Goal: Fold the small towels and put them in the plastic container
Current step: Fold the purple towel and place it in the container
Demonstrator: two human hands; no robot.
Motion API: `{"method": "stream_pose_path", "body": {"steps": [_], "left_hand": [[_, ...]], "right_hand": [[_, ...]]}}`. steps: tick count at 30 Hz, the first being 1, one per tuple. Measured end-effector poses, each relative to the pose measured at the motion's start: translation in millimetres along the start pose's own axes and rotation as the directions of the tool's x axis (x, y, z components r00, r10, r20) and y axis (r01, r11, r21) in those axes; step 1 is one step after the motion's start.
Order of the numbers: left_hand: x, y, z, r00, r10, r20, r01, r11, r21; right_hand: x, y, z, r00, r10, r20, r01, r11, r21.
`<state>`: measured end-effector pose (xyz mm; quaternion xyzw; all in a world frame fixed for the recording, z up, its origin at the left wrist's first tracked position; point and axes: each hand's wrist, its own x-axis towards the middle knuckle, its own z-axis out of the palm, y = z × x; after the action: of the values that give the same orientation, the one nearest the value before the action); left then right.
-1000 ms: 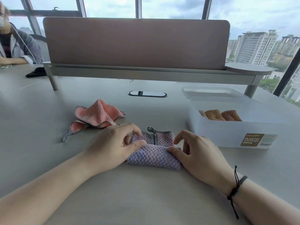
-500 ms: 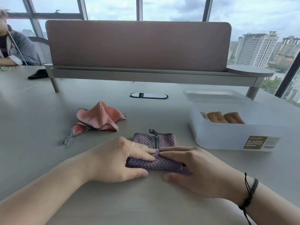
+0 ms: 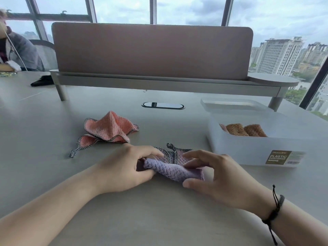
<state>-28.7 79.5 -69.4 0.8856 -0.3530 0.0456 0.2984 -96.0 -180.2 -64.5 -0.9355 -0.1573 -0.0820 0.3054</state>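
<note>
Left hand [image 3: 122, 170]: pinching purple towel's left end.
Right hand [image 3: 218, 176]: fingers curled, holding its right end.
Purple towel [image 3: 174, 170]: on table [image 3: 53, 174], between hands.
Box [image 3: 248, 150]: right, near.
Pink towel [image 3: 110, 129]: behind, crumpled.

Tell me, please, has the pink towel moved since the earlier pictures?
No: the pink towel lies crumpled at the same spot left of the table's cable slot.

**Grey surface and what lies on it**

The grey surface [image 3: 44, 132] carries a crumpled pink towel [image 3: 110, 128] at left-centre and a folded purple towel [image 3: 175, 169] nearer the viewer. At right stands a translucent plastic container [image 3: 248, 150], its lid [image 3: 230, 105] lying flat behind it. A legged divider shelf [image 3: 168, 84] stands across the back, with a black oval cable port [image 3: 163, 105] set in the top before it.
</note>
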Motion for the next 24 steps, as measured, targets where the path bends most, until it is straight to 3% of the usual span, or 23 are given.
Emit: {"method": "stream_pose_path", "body": {"steps": [5, 9, 13, 21, 24], "left_hand": [[7.8, -8.5, 5.4, 0.989, -0.111, -0.101, 0.091, 0.979, -0.182], [11.1, -10.9, 11.2, 0.972, -0.172, -0.161, 0.130, 0.961, -0.244], [13.5, -13.7, 15.8, 0.954, -0.204, -0.218, 0.165, 0.969, -0.186], [12.1, -12.8, 13.4, 0.948, -0.215, -0.233, 0.237, 0.969, 0.070], [11.1, -11.1, 11.6, 0.938, -0.261, -0.229, 0.304, 0.935, 0.181]], "right_hand": [[0.0, -1.6, -0.4, 1.000, 0.009, -0.009, -0.010, 0.998, -0.057], [5.0, -5.1, 3.5, 0.993, 0.073, -0.091, -0.062, 0.992, 0.114], [12.2, -3.7, 13.1, 0.972, 0.184, -0.147, -0.151, 0.966, 0.210], [12.6, -1.4, 17.3, 0.956, 0.221, -0.191, -0.253, 0.953, -0.166], [11.8, -2.0, 16.6, 0.962, 0.201, -0.184, -0.241, 0.943, -0.229]]}}
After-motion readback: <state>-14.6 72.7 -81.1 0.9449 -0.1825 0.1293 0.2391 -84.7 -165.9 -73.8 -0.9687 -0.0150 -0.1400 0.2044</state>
